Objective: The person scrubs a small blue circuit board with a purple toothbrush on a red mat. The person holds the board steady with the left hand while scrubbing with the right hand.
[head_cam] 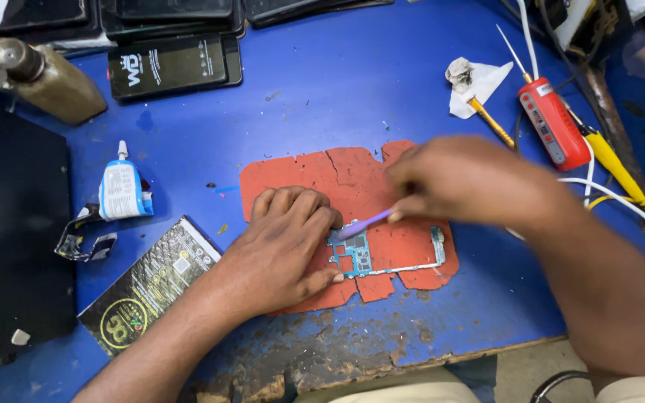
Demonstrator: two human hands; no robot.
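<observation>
A: What have we got under our left hand (285, 250)?

B: We press it flat on the small teal printed circuit board (360, 254), fingers curled, holding the board down on the cracked red rubber mat (337, 179) on the worn blue bench (322, 89).

A: And our right hand (460, 183)?

B: Its grip is pinched shut on a thin purple plastic tool (365, 222), whose tip touches the board just beside our left fingertips.

A: Anything near?

B: Beyond the right hand lie a red pen-shaped tester (554, 123) and a yellow-handled soldering iron (621, 172); well left of the left hand stands a small white glue bottle (121, 186).
</observation>
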